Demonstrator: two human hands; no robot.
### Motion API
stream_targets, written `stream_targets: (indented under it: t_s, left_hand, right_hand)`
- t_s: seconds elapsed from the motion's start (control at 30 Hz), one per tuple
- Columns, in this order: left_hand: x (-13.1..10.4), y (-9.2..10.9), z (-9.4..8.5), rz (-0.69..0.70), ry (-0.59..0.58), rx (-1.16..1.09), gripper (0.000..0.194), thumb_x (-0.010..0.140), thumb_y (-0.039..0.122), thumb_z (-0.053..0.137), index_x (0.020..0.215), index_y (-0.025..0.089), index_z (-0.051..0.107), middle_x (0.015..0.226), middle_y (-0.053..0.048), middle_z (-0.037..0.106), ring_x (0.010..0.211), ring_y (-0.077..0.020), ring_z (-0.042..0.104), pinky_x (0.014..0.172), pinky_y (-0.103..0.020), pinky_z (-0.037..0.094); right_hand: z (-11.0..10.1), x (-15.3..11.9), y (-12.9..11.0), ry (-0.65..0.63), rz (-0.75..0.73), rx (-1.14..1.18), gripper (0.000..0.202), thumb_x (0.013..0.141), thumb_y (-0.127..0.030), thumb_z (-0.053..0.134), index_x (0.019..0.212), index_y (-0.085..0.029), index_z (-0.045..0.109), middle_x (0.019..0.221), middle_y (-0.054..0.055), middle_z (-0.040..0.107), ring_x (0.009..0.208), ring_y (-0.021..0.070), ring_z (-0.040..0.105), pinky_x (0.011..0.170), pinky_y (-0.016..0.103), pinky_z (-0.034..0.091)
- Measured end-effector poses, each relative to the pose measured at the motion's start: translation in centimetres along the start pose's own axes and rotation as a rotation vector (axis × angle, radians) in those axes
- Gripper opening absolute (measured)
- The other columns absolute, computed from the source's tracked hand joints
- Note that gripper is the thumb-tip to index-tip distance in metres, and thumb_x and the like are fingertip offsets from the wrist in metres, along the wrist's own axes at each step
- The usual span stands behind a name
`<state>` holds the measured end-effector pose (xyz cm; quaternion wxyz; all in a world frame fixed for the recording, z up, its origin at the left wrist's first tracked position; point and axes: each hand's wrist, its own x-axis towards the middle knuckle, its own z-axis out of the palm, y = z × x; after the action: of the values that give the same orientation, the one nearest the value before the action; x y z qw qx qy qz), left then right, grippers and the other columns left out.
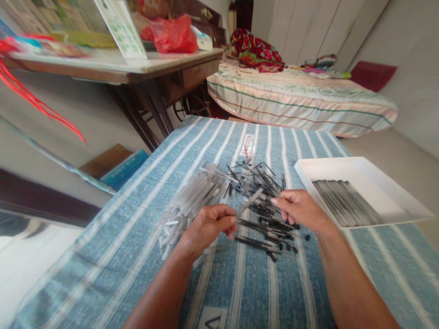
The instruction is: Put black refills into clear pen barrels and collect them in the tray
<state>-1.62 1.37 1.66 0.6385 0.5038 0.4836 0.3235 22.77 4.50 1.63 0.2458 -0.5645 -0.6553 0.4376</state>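
Note:
My left hand (215, 223) is closed in a pinch round a translucent pen barrel (252, 201), which slants up and to the right. Just right of the barrel's far end, my right hand (297, 208) has its thumb and forefinger pressed together; whatever lies between them is too small to make out. Under and beyond both hands spreads a loose pile of black pen refills (262, 183), with black caps among them. A heap of clear pen barrels (197, 194) lies to the left, partly behind my left hand.
A white open box (384, 187) at the right holds a row of dark-cored pens (345, 201). A blue striped cloth (137, 256) covers the table. Beyond stand a wooden desk (202, 68) with a red plastic bag (174, 34) and a bed (302, 96).

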Motion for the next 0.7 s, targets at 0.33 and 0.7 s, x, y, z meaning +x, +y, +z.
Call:
stream_targets:
  t_s: [0.33, 0.7]
  left_hand:
    - [0.4, -0.6, 0.1, -0.051, 0.075, -0.183, 0.02, 0.073, 0.03, 0.064, 0.076, 0.012, 0.058, 0.068, -0.003, 0.067, 0.053, -0.0127, 0.062, 0.059, -0.026, 0.049]
    - [0.2, -0.7, 0.2, -0.055, 0.05, -0.217, 0.022, 0.07, 0.03, 0.067, 0.079, 0.012, 0.059, 0.065, -0.003, 0.068, 0.051, -0.0123, 0.061, 0.057, -0.025, 0.048]
  right_hand:
    - [2.9, 0.9, 0.2, -0.087, -0.17, -0.393, 0.017, 0.077, -0.031, 0.057, 0.068, -0.019, 0.064, 0.051, -0.003, 0.055, 0.05, 0.0117, 0.05, 0.048, 0.021, 0.03]
    - [3.5, 0.6, -0.3, -0.14, -0.199, -0.437, 0.01, 0.07, -0.016, 0.055, 0.07, -0.02, 0.065, 0.056, -0.002, 0.061, 0.054, 0.0135, 0.055, 0.051, 0.023, 0.033]
